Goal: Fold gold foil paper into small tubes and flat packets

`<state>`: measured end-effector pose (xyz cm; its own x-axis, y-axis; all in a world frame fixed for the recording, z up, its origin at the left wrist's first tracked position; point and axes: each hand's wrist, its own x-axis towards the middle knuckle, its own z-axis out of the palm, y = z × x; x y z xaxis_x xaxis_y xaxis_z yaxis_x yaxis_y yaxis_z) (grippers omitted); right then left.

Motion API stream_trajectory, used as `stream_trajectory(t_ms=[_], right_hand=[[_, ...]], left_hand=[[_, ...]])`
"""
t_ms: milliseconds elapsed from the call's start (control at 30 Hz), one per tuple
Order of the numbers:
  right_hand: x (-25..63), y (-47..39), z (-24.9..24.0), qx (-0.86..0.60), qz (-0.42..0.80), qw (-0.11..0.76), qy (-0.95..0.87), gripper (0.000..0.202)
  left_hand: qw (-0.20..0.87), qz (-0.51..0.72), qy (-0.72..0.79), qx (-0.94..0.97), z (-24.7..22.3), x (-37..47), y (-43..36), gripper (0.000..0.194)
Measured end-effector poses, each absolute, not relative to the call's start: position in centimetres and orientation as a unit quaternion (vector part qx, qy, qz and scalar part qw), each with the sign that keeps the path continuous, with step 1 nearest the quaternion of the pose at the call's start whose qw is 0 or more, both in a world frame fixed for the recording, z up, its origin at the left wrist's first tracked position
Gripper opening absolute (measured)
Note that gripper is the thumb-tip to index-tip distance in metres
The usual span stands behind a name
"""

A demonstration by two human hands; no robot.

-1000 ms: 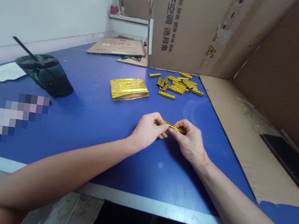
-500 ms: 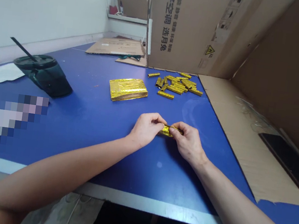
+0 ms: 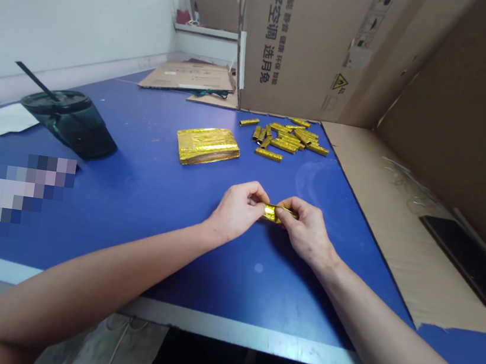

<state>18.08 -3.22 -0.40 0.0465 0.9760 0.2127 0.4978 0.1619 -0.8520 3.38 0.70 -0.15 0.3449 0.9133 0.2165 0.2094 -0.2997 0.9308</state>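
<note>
Between my two hands is a sheet of gold foil paper (image 3: 270, 212), partly folded, its ends covered by my fingers. My left hand (image 3: 242, 209) pinches its left end between thumb and fingers. At the other end my right hand (image 3: 302, 223) grips it the same way, thumb on the near face. Beyond my hands lies a flat stack of gold foil paper (image 3: 208, 145). Farther right, several folded gold foil strips (image 3: 286, 143) lie in a loose pile, some on top of others.
A dark green cup (image 3: 75, 124) with a straw stands on the blue table (image 3: 143, 193) at left, near a blurred-out patch. A large cardboard box (image 3: 314, 48) rises at the back. On cardboard at right rests a black phone-like slab (image 3: 465, 259).
Both hands keep nearly the same place and grip. The foil's visible middle has tilted slightly and now shows a brighter face. The stack and the pile have not moved.
</note>
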Motion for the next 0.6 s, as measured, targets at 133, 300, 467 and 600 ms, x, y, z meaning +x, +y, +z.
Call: stream_trajectory(t_ms=[133, 300, 467, 600], right_hand=[[17.8, -3.7, -0.2, -0.562, 0.247, 0.427, -0.664, 0.013], [17.7, -4.2, 0.1, -0.519, 0.198, 0.410, -0.723, 0.018], [17.9, -4.1, 0.3, -0.521, 0.222, 0.421, -0.708, 0.025], [17.9, -3.8, 0.3, -0.529, 0.310, 0.460, -0.642, 0.025]], left_hand=[[0.459, 0.406, 0.416, 0.672, -0.5, 3.4, 0.7, 0.009], [0.500, 0.419, 0.421, 0.630, -0.5, 3.5, 0.8, 0.012], [0.555, 0.436, 0.430, 0.563, 0.5, 3.6, 0.8, 0.011], [0.576, 0.442, 0.406, 0.555, 1.0, 3.7, 0.5, 0.005]])
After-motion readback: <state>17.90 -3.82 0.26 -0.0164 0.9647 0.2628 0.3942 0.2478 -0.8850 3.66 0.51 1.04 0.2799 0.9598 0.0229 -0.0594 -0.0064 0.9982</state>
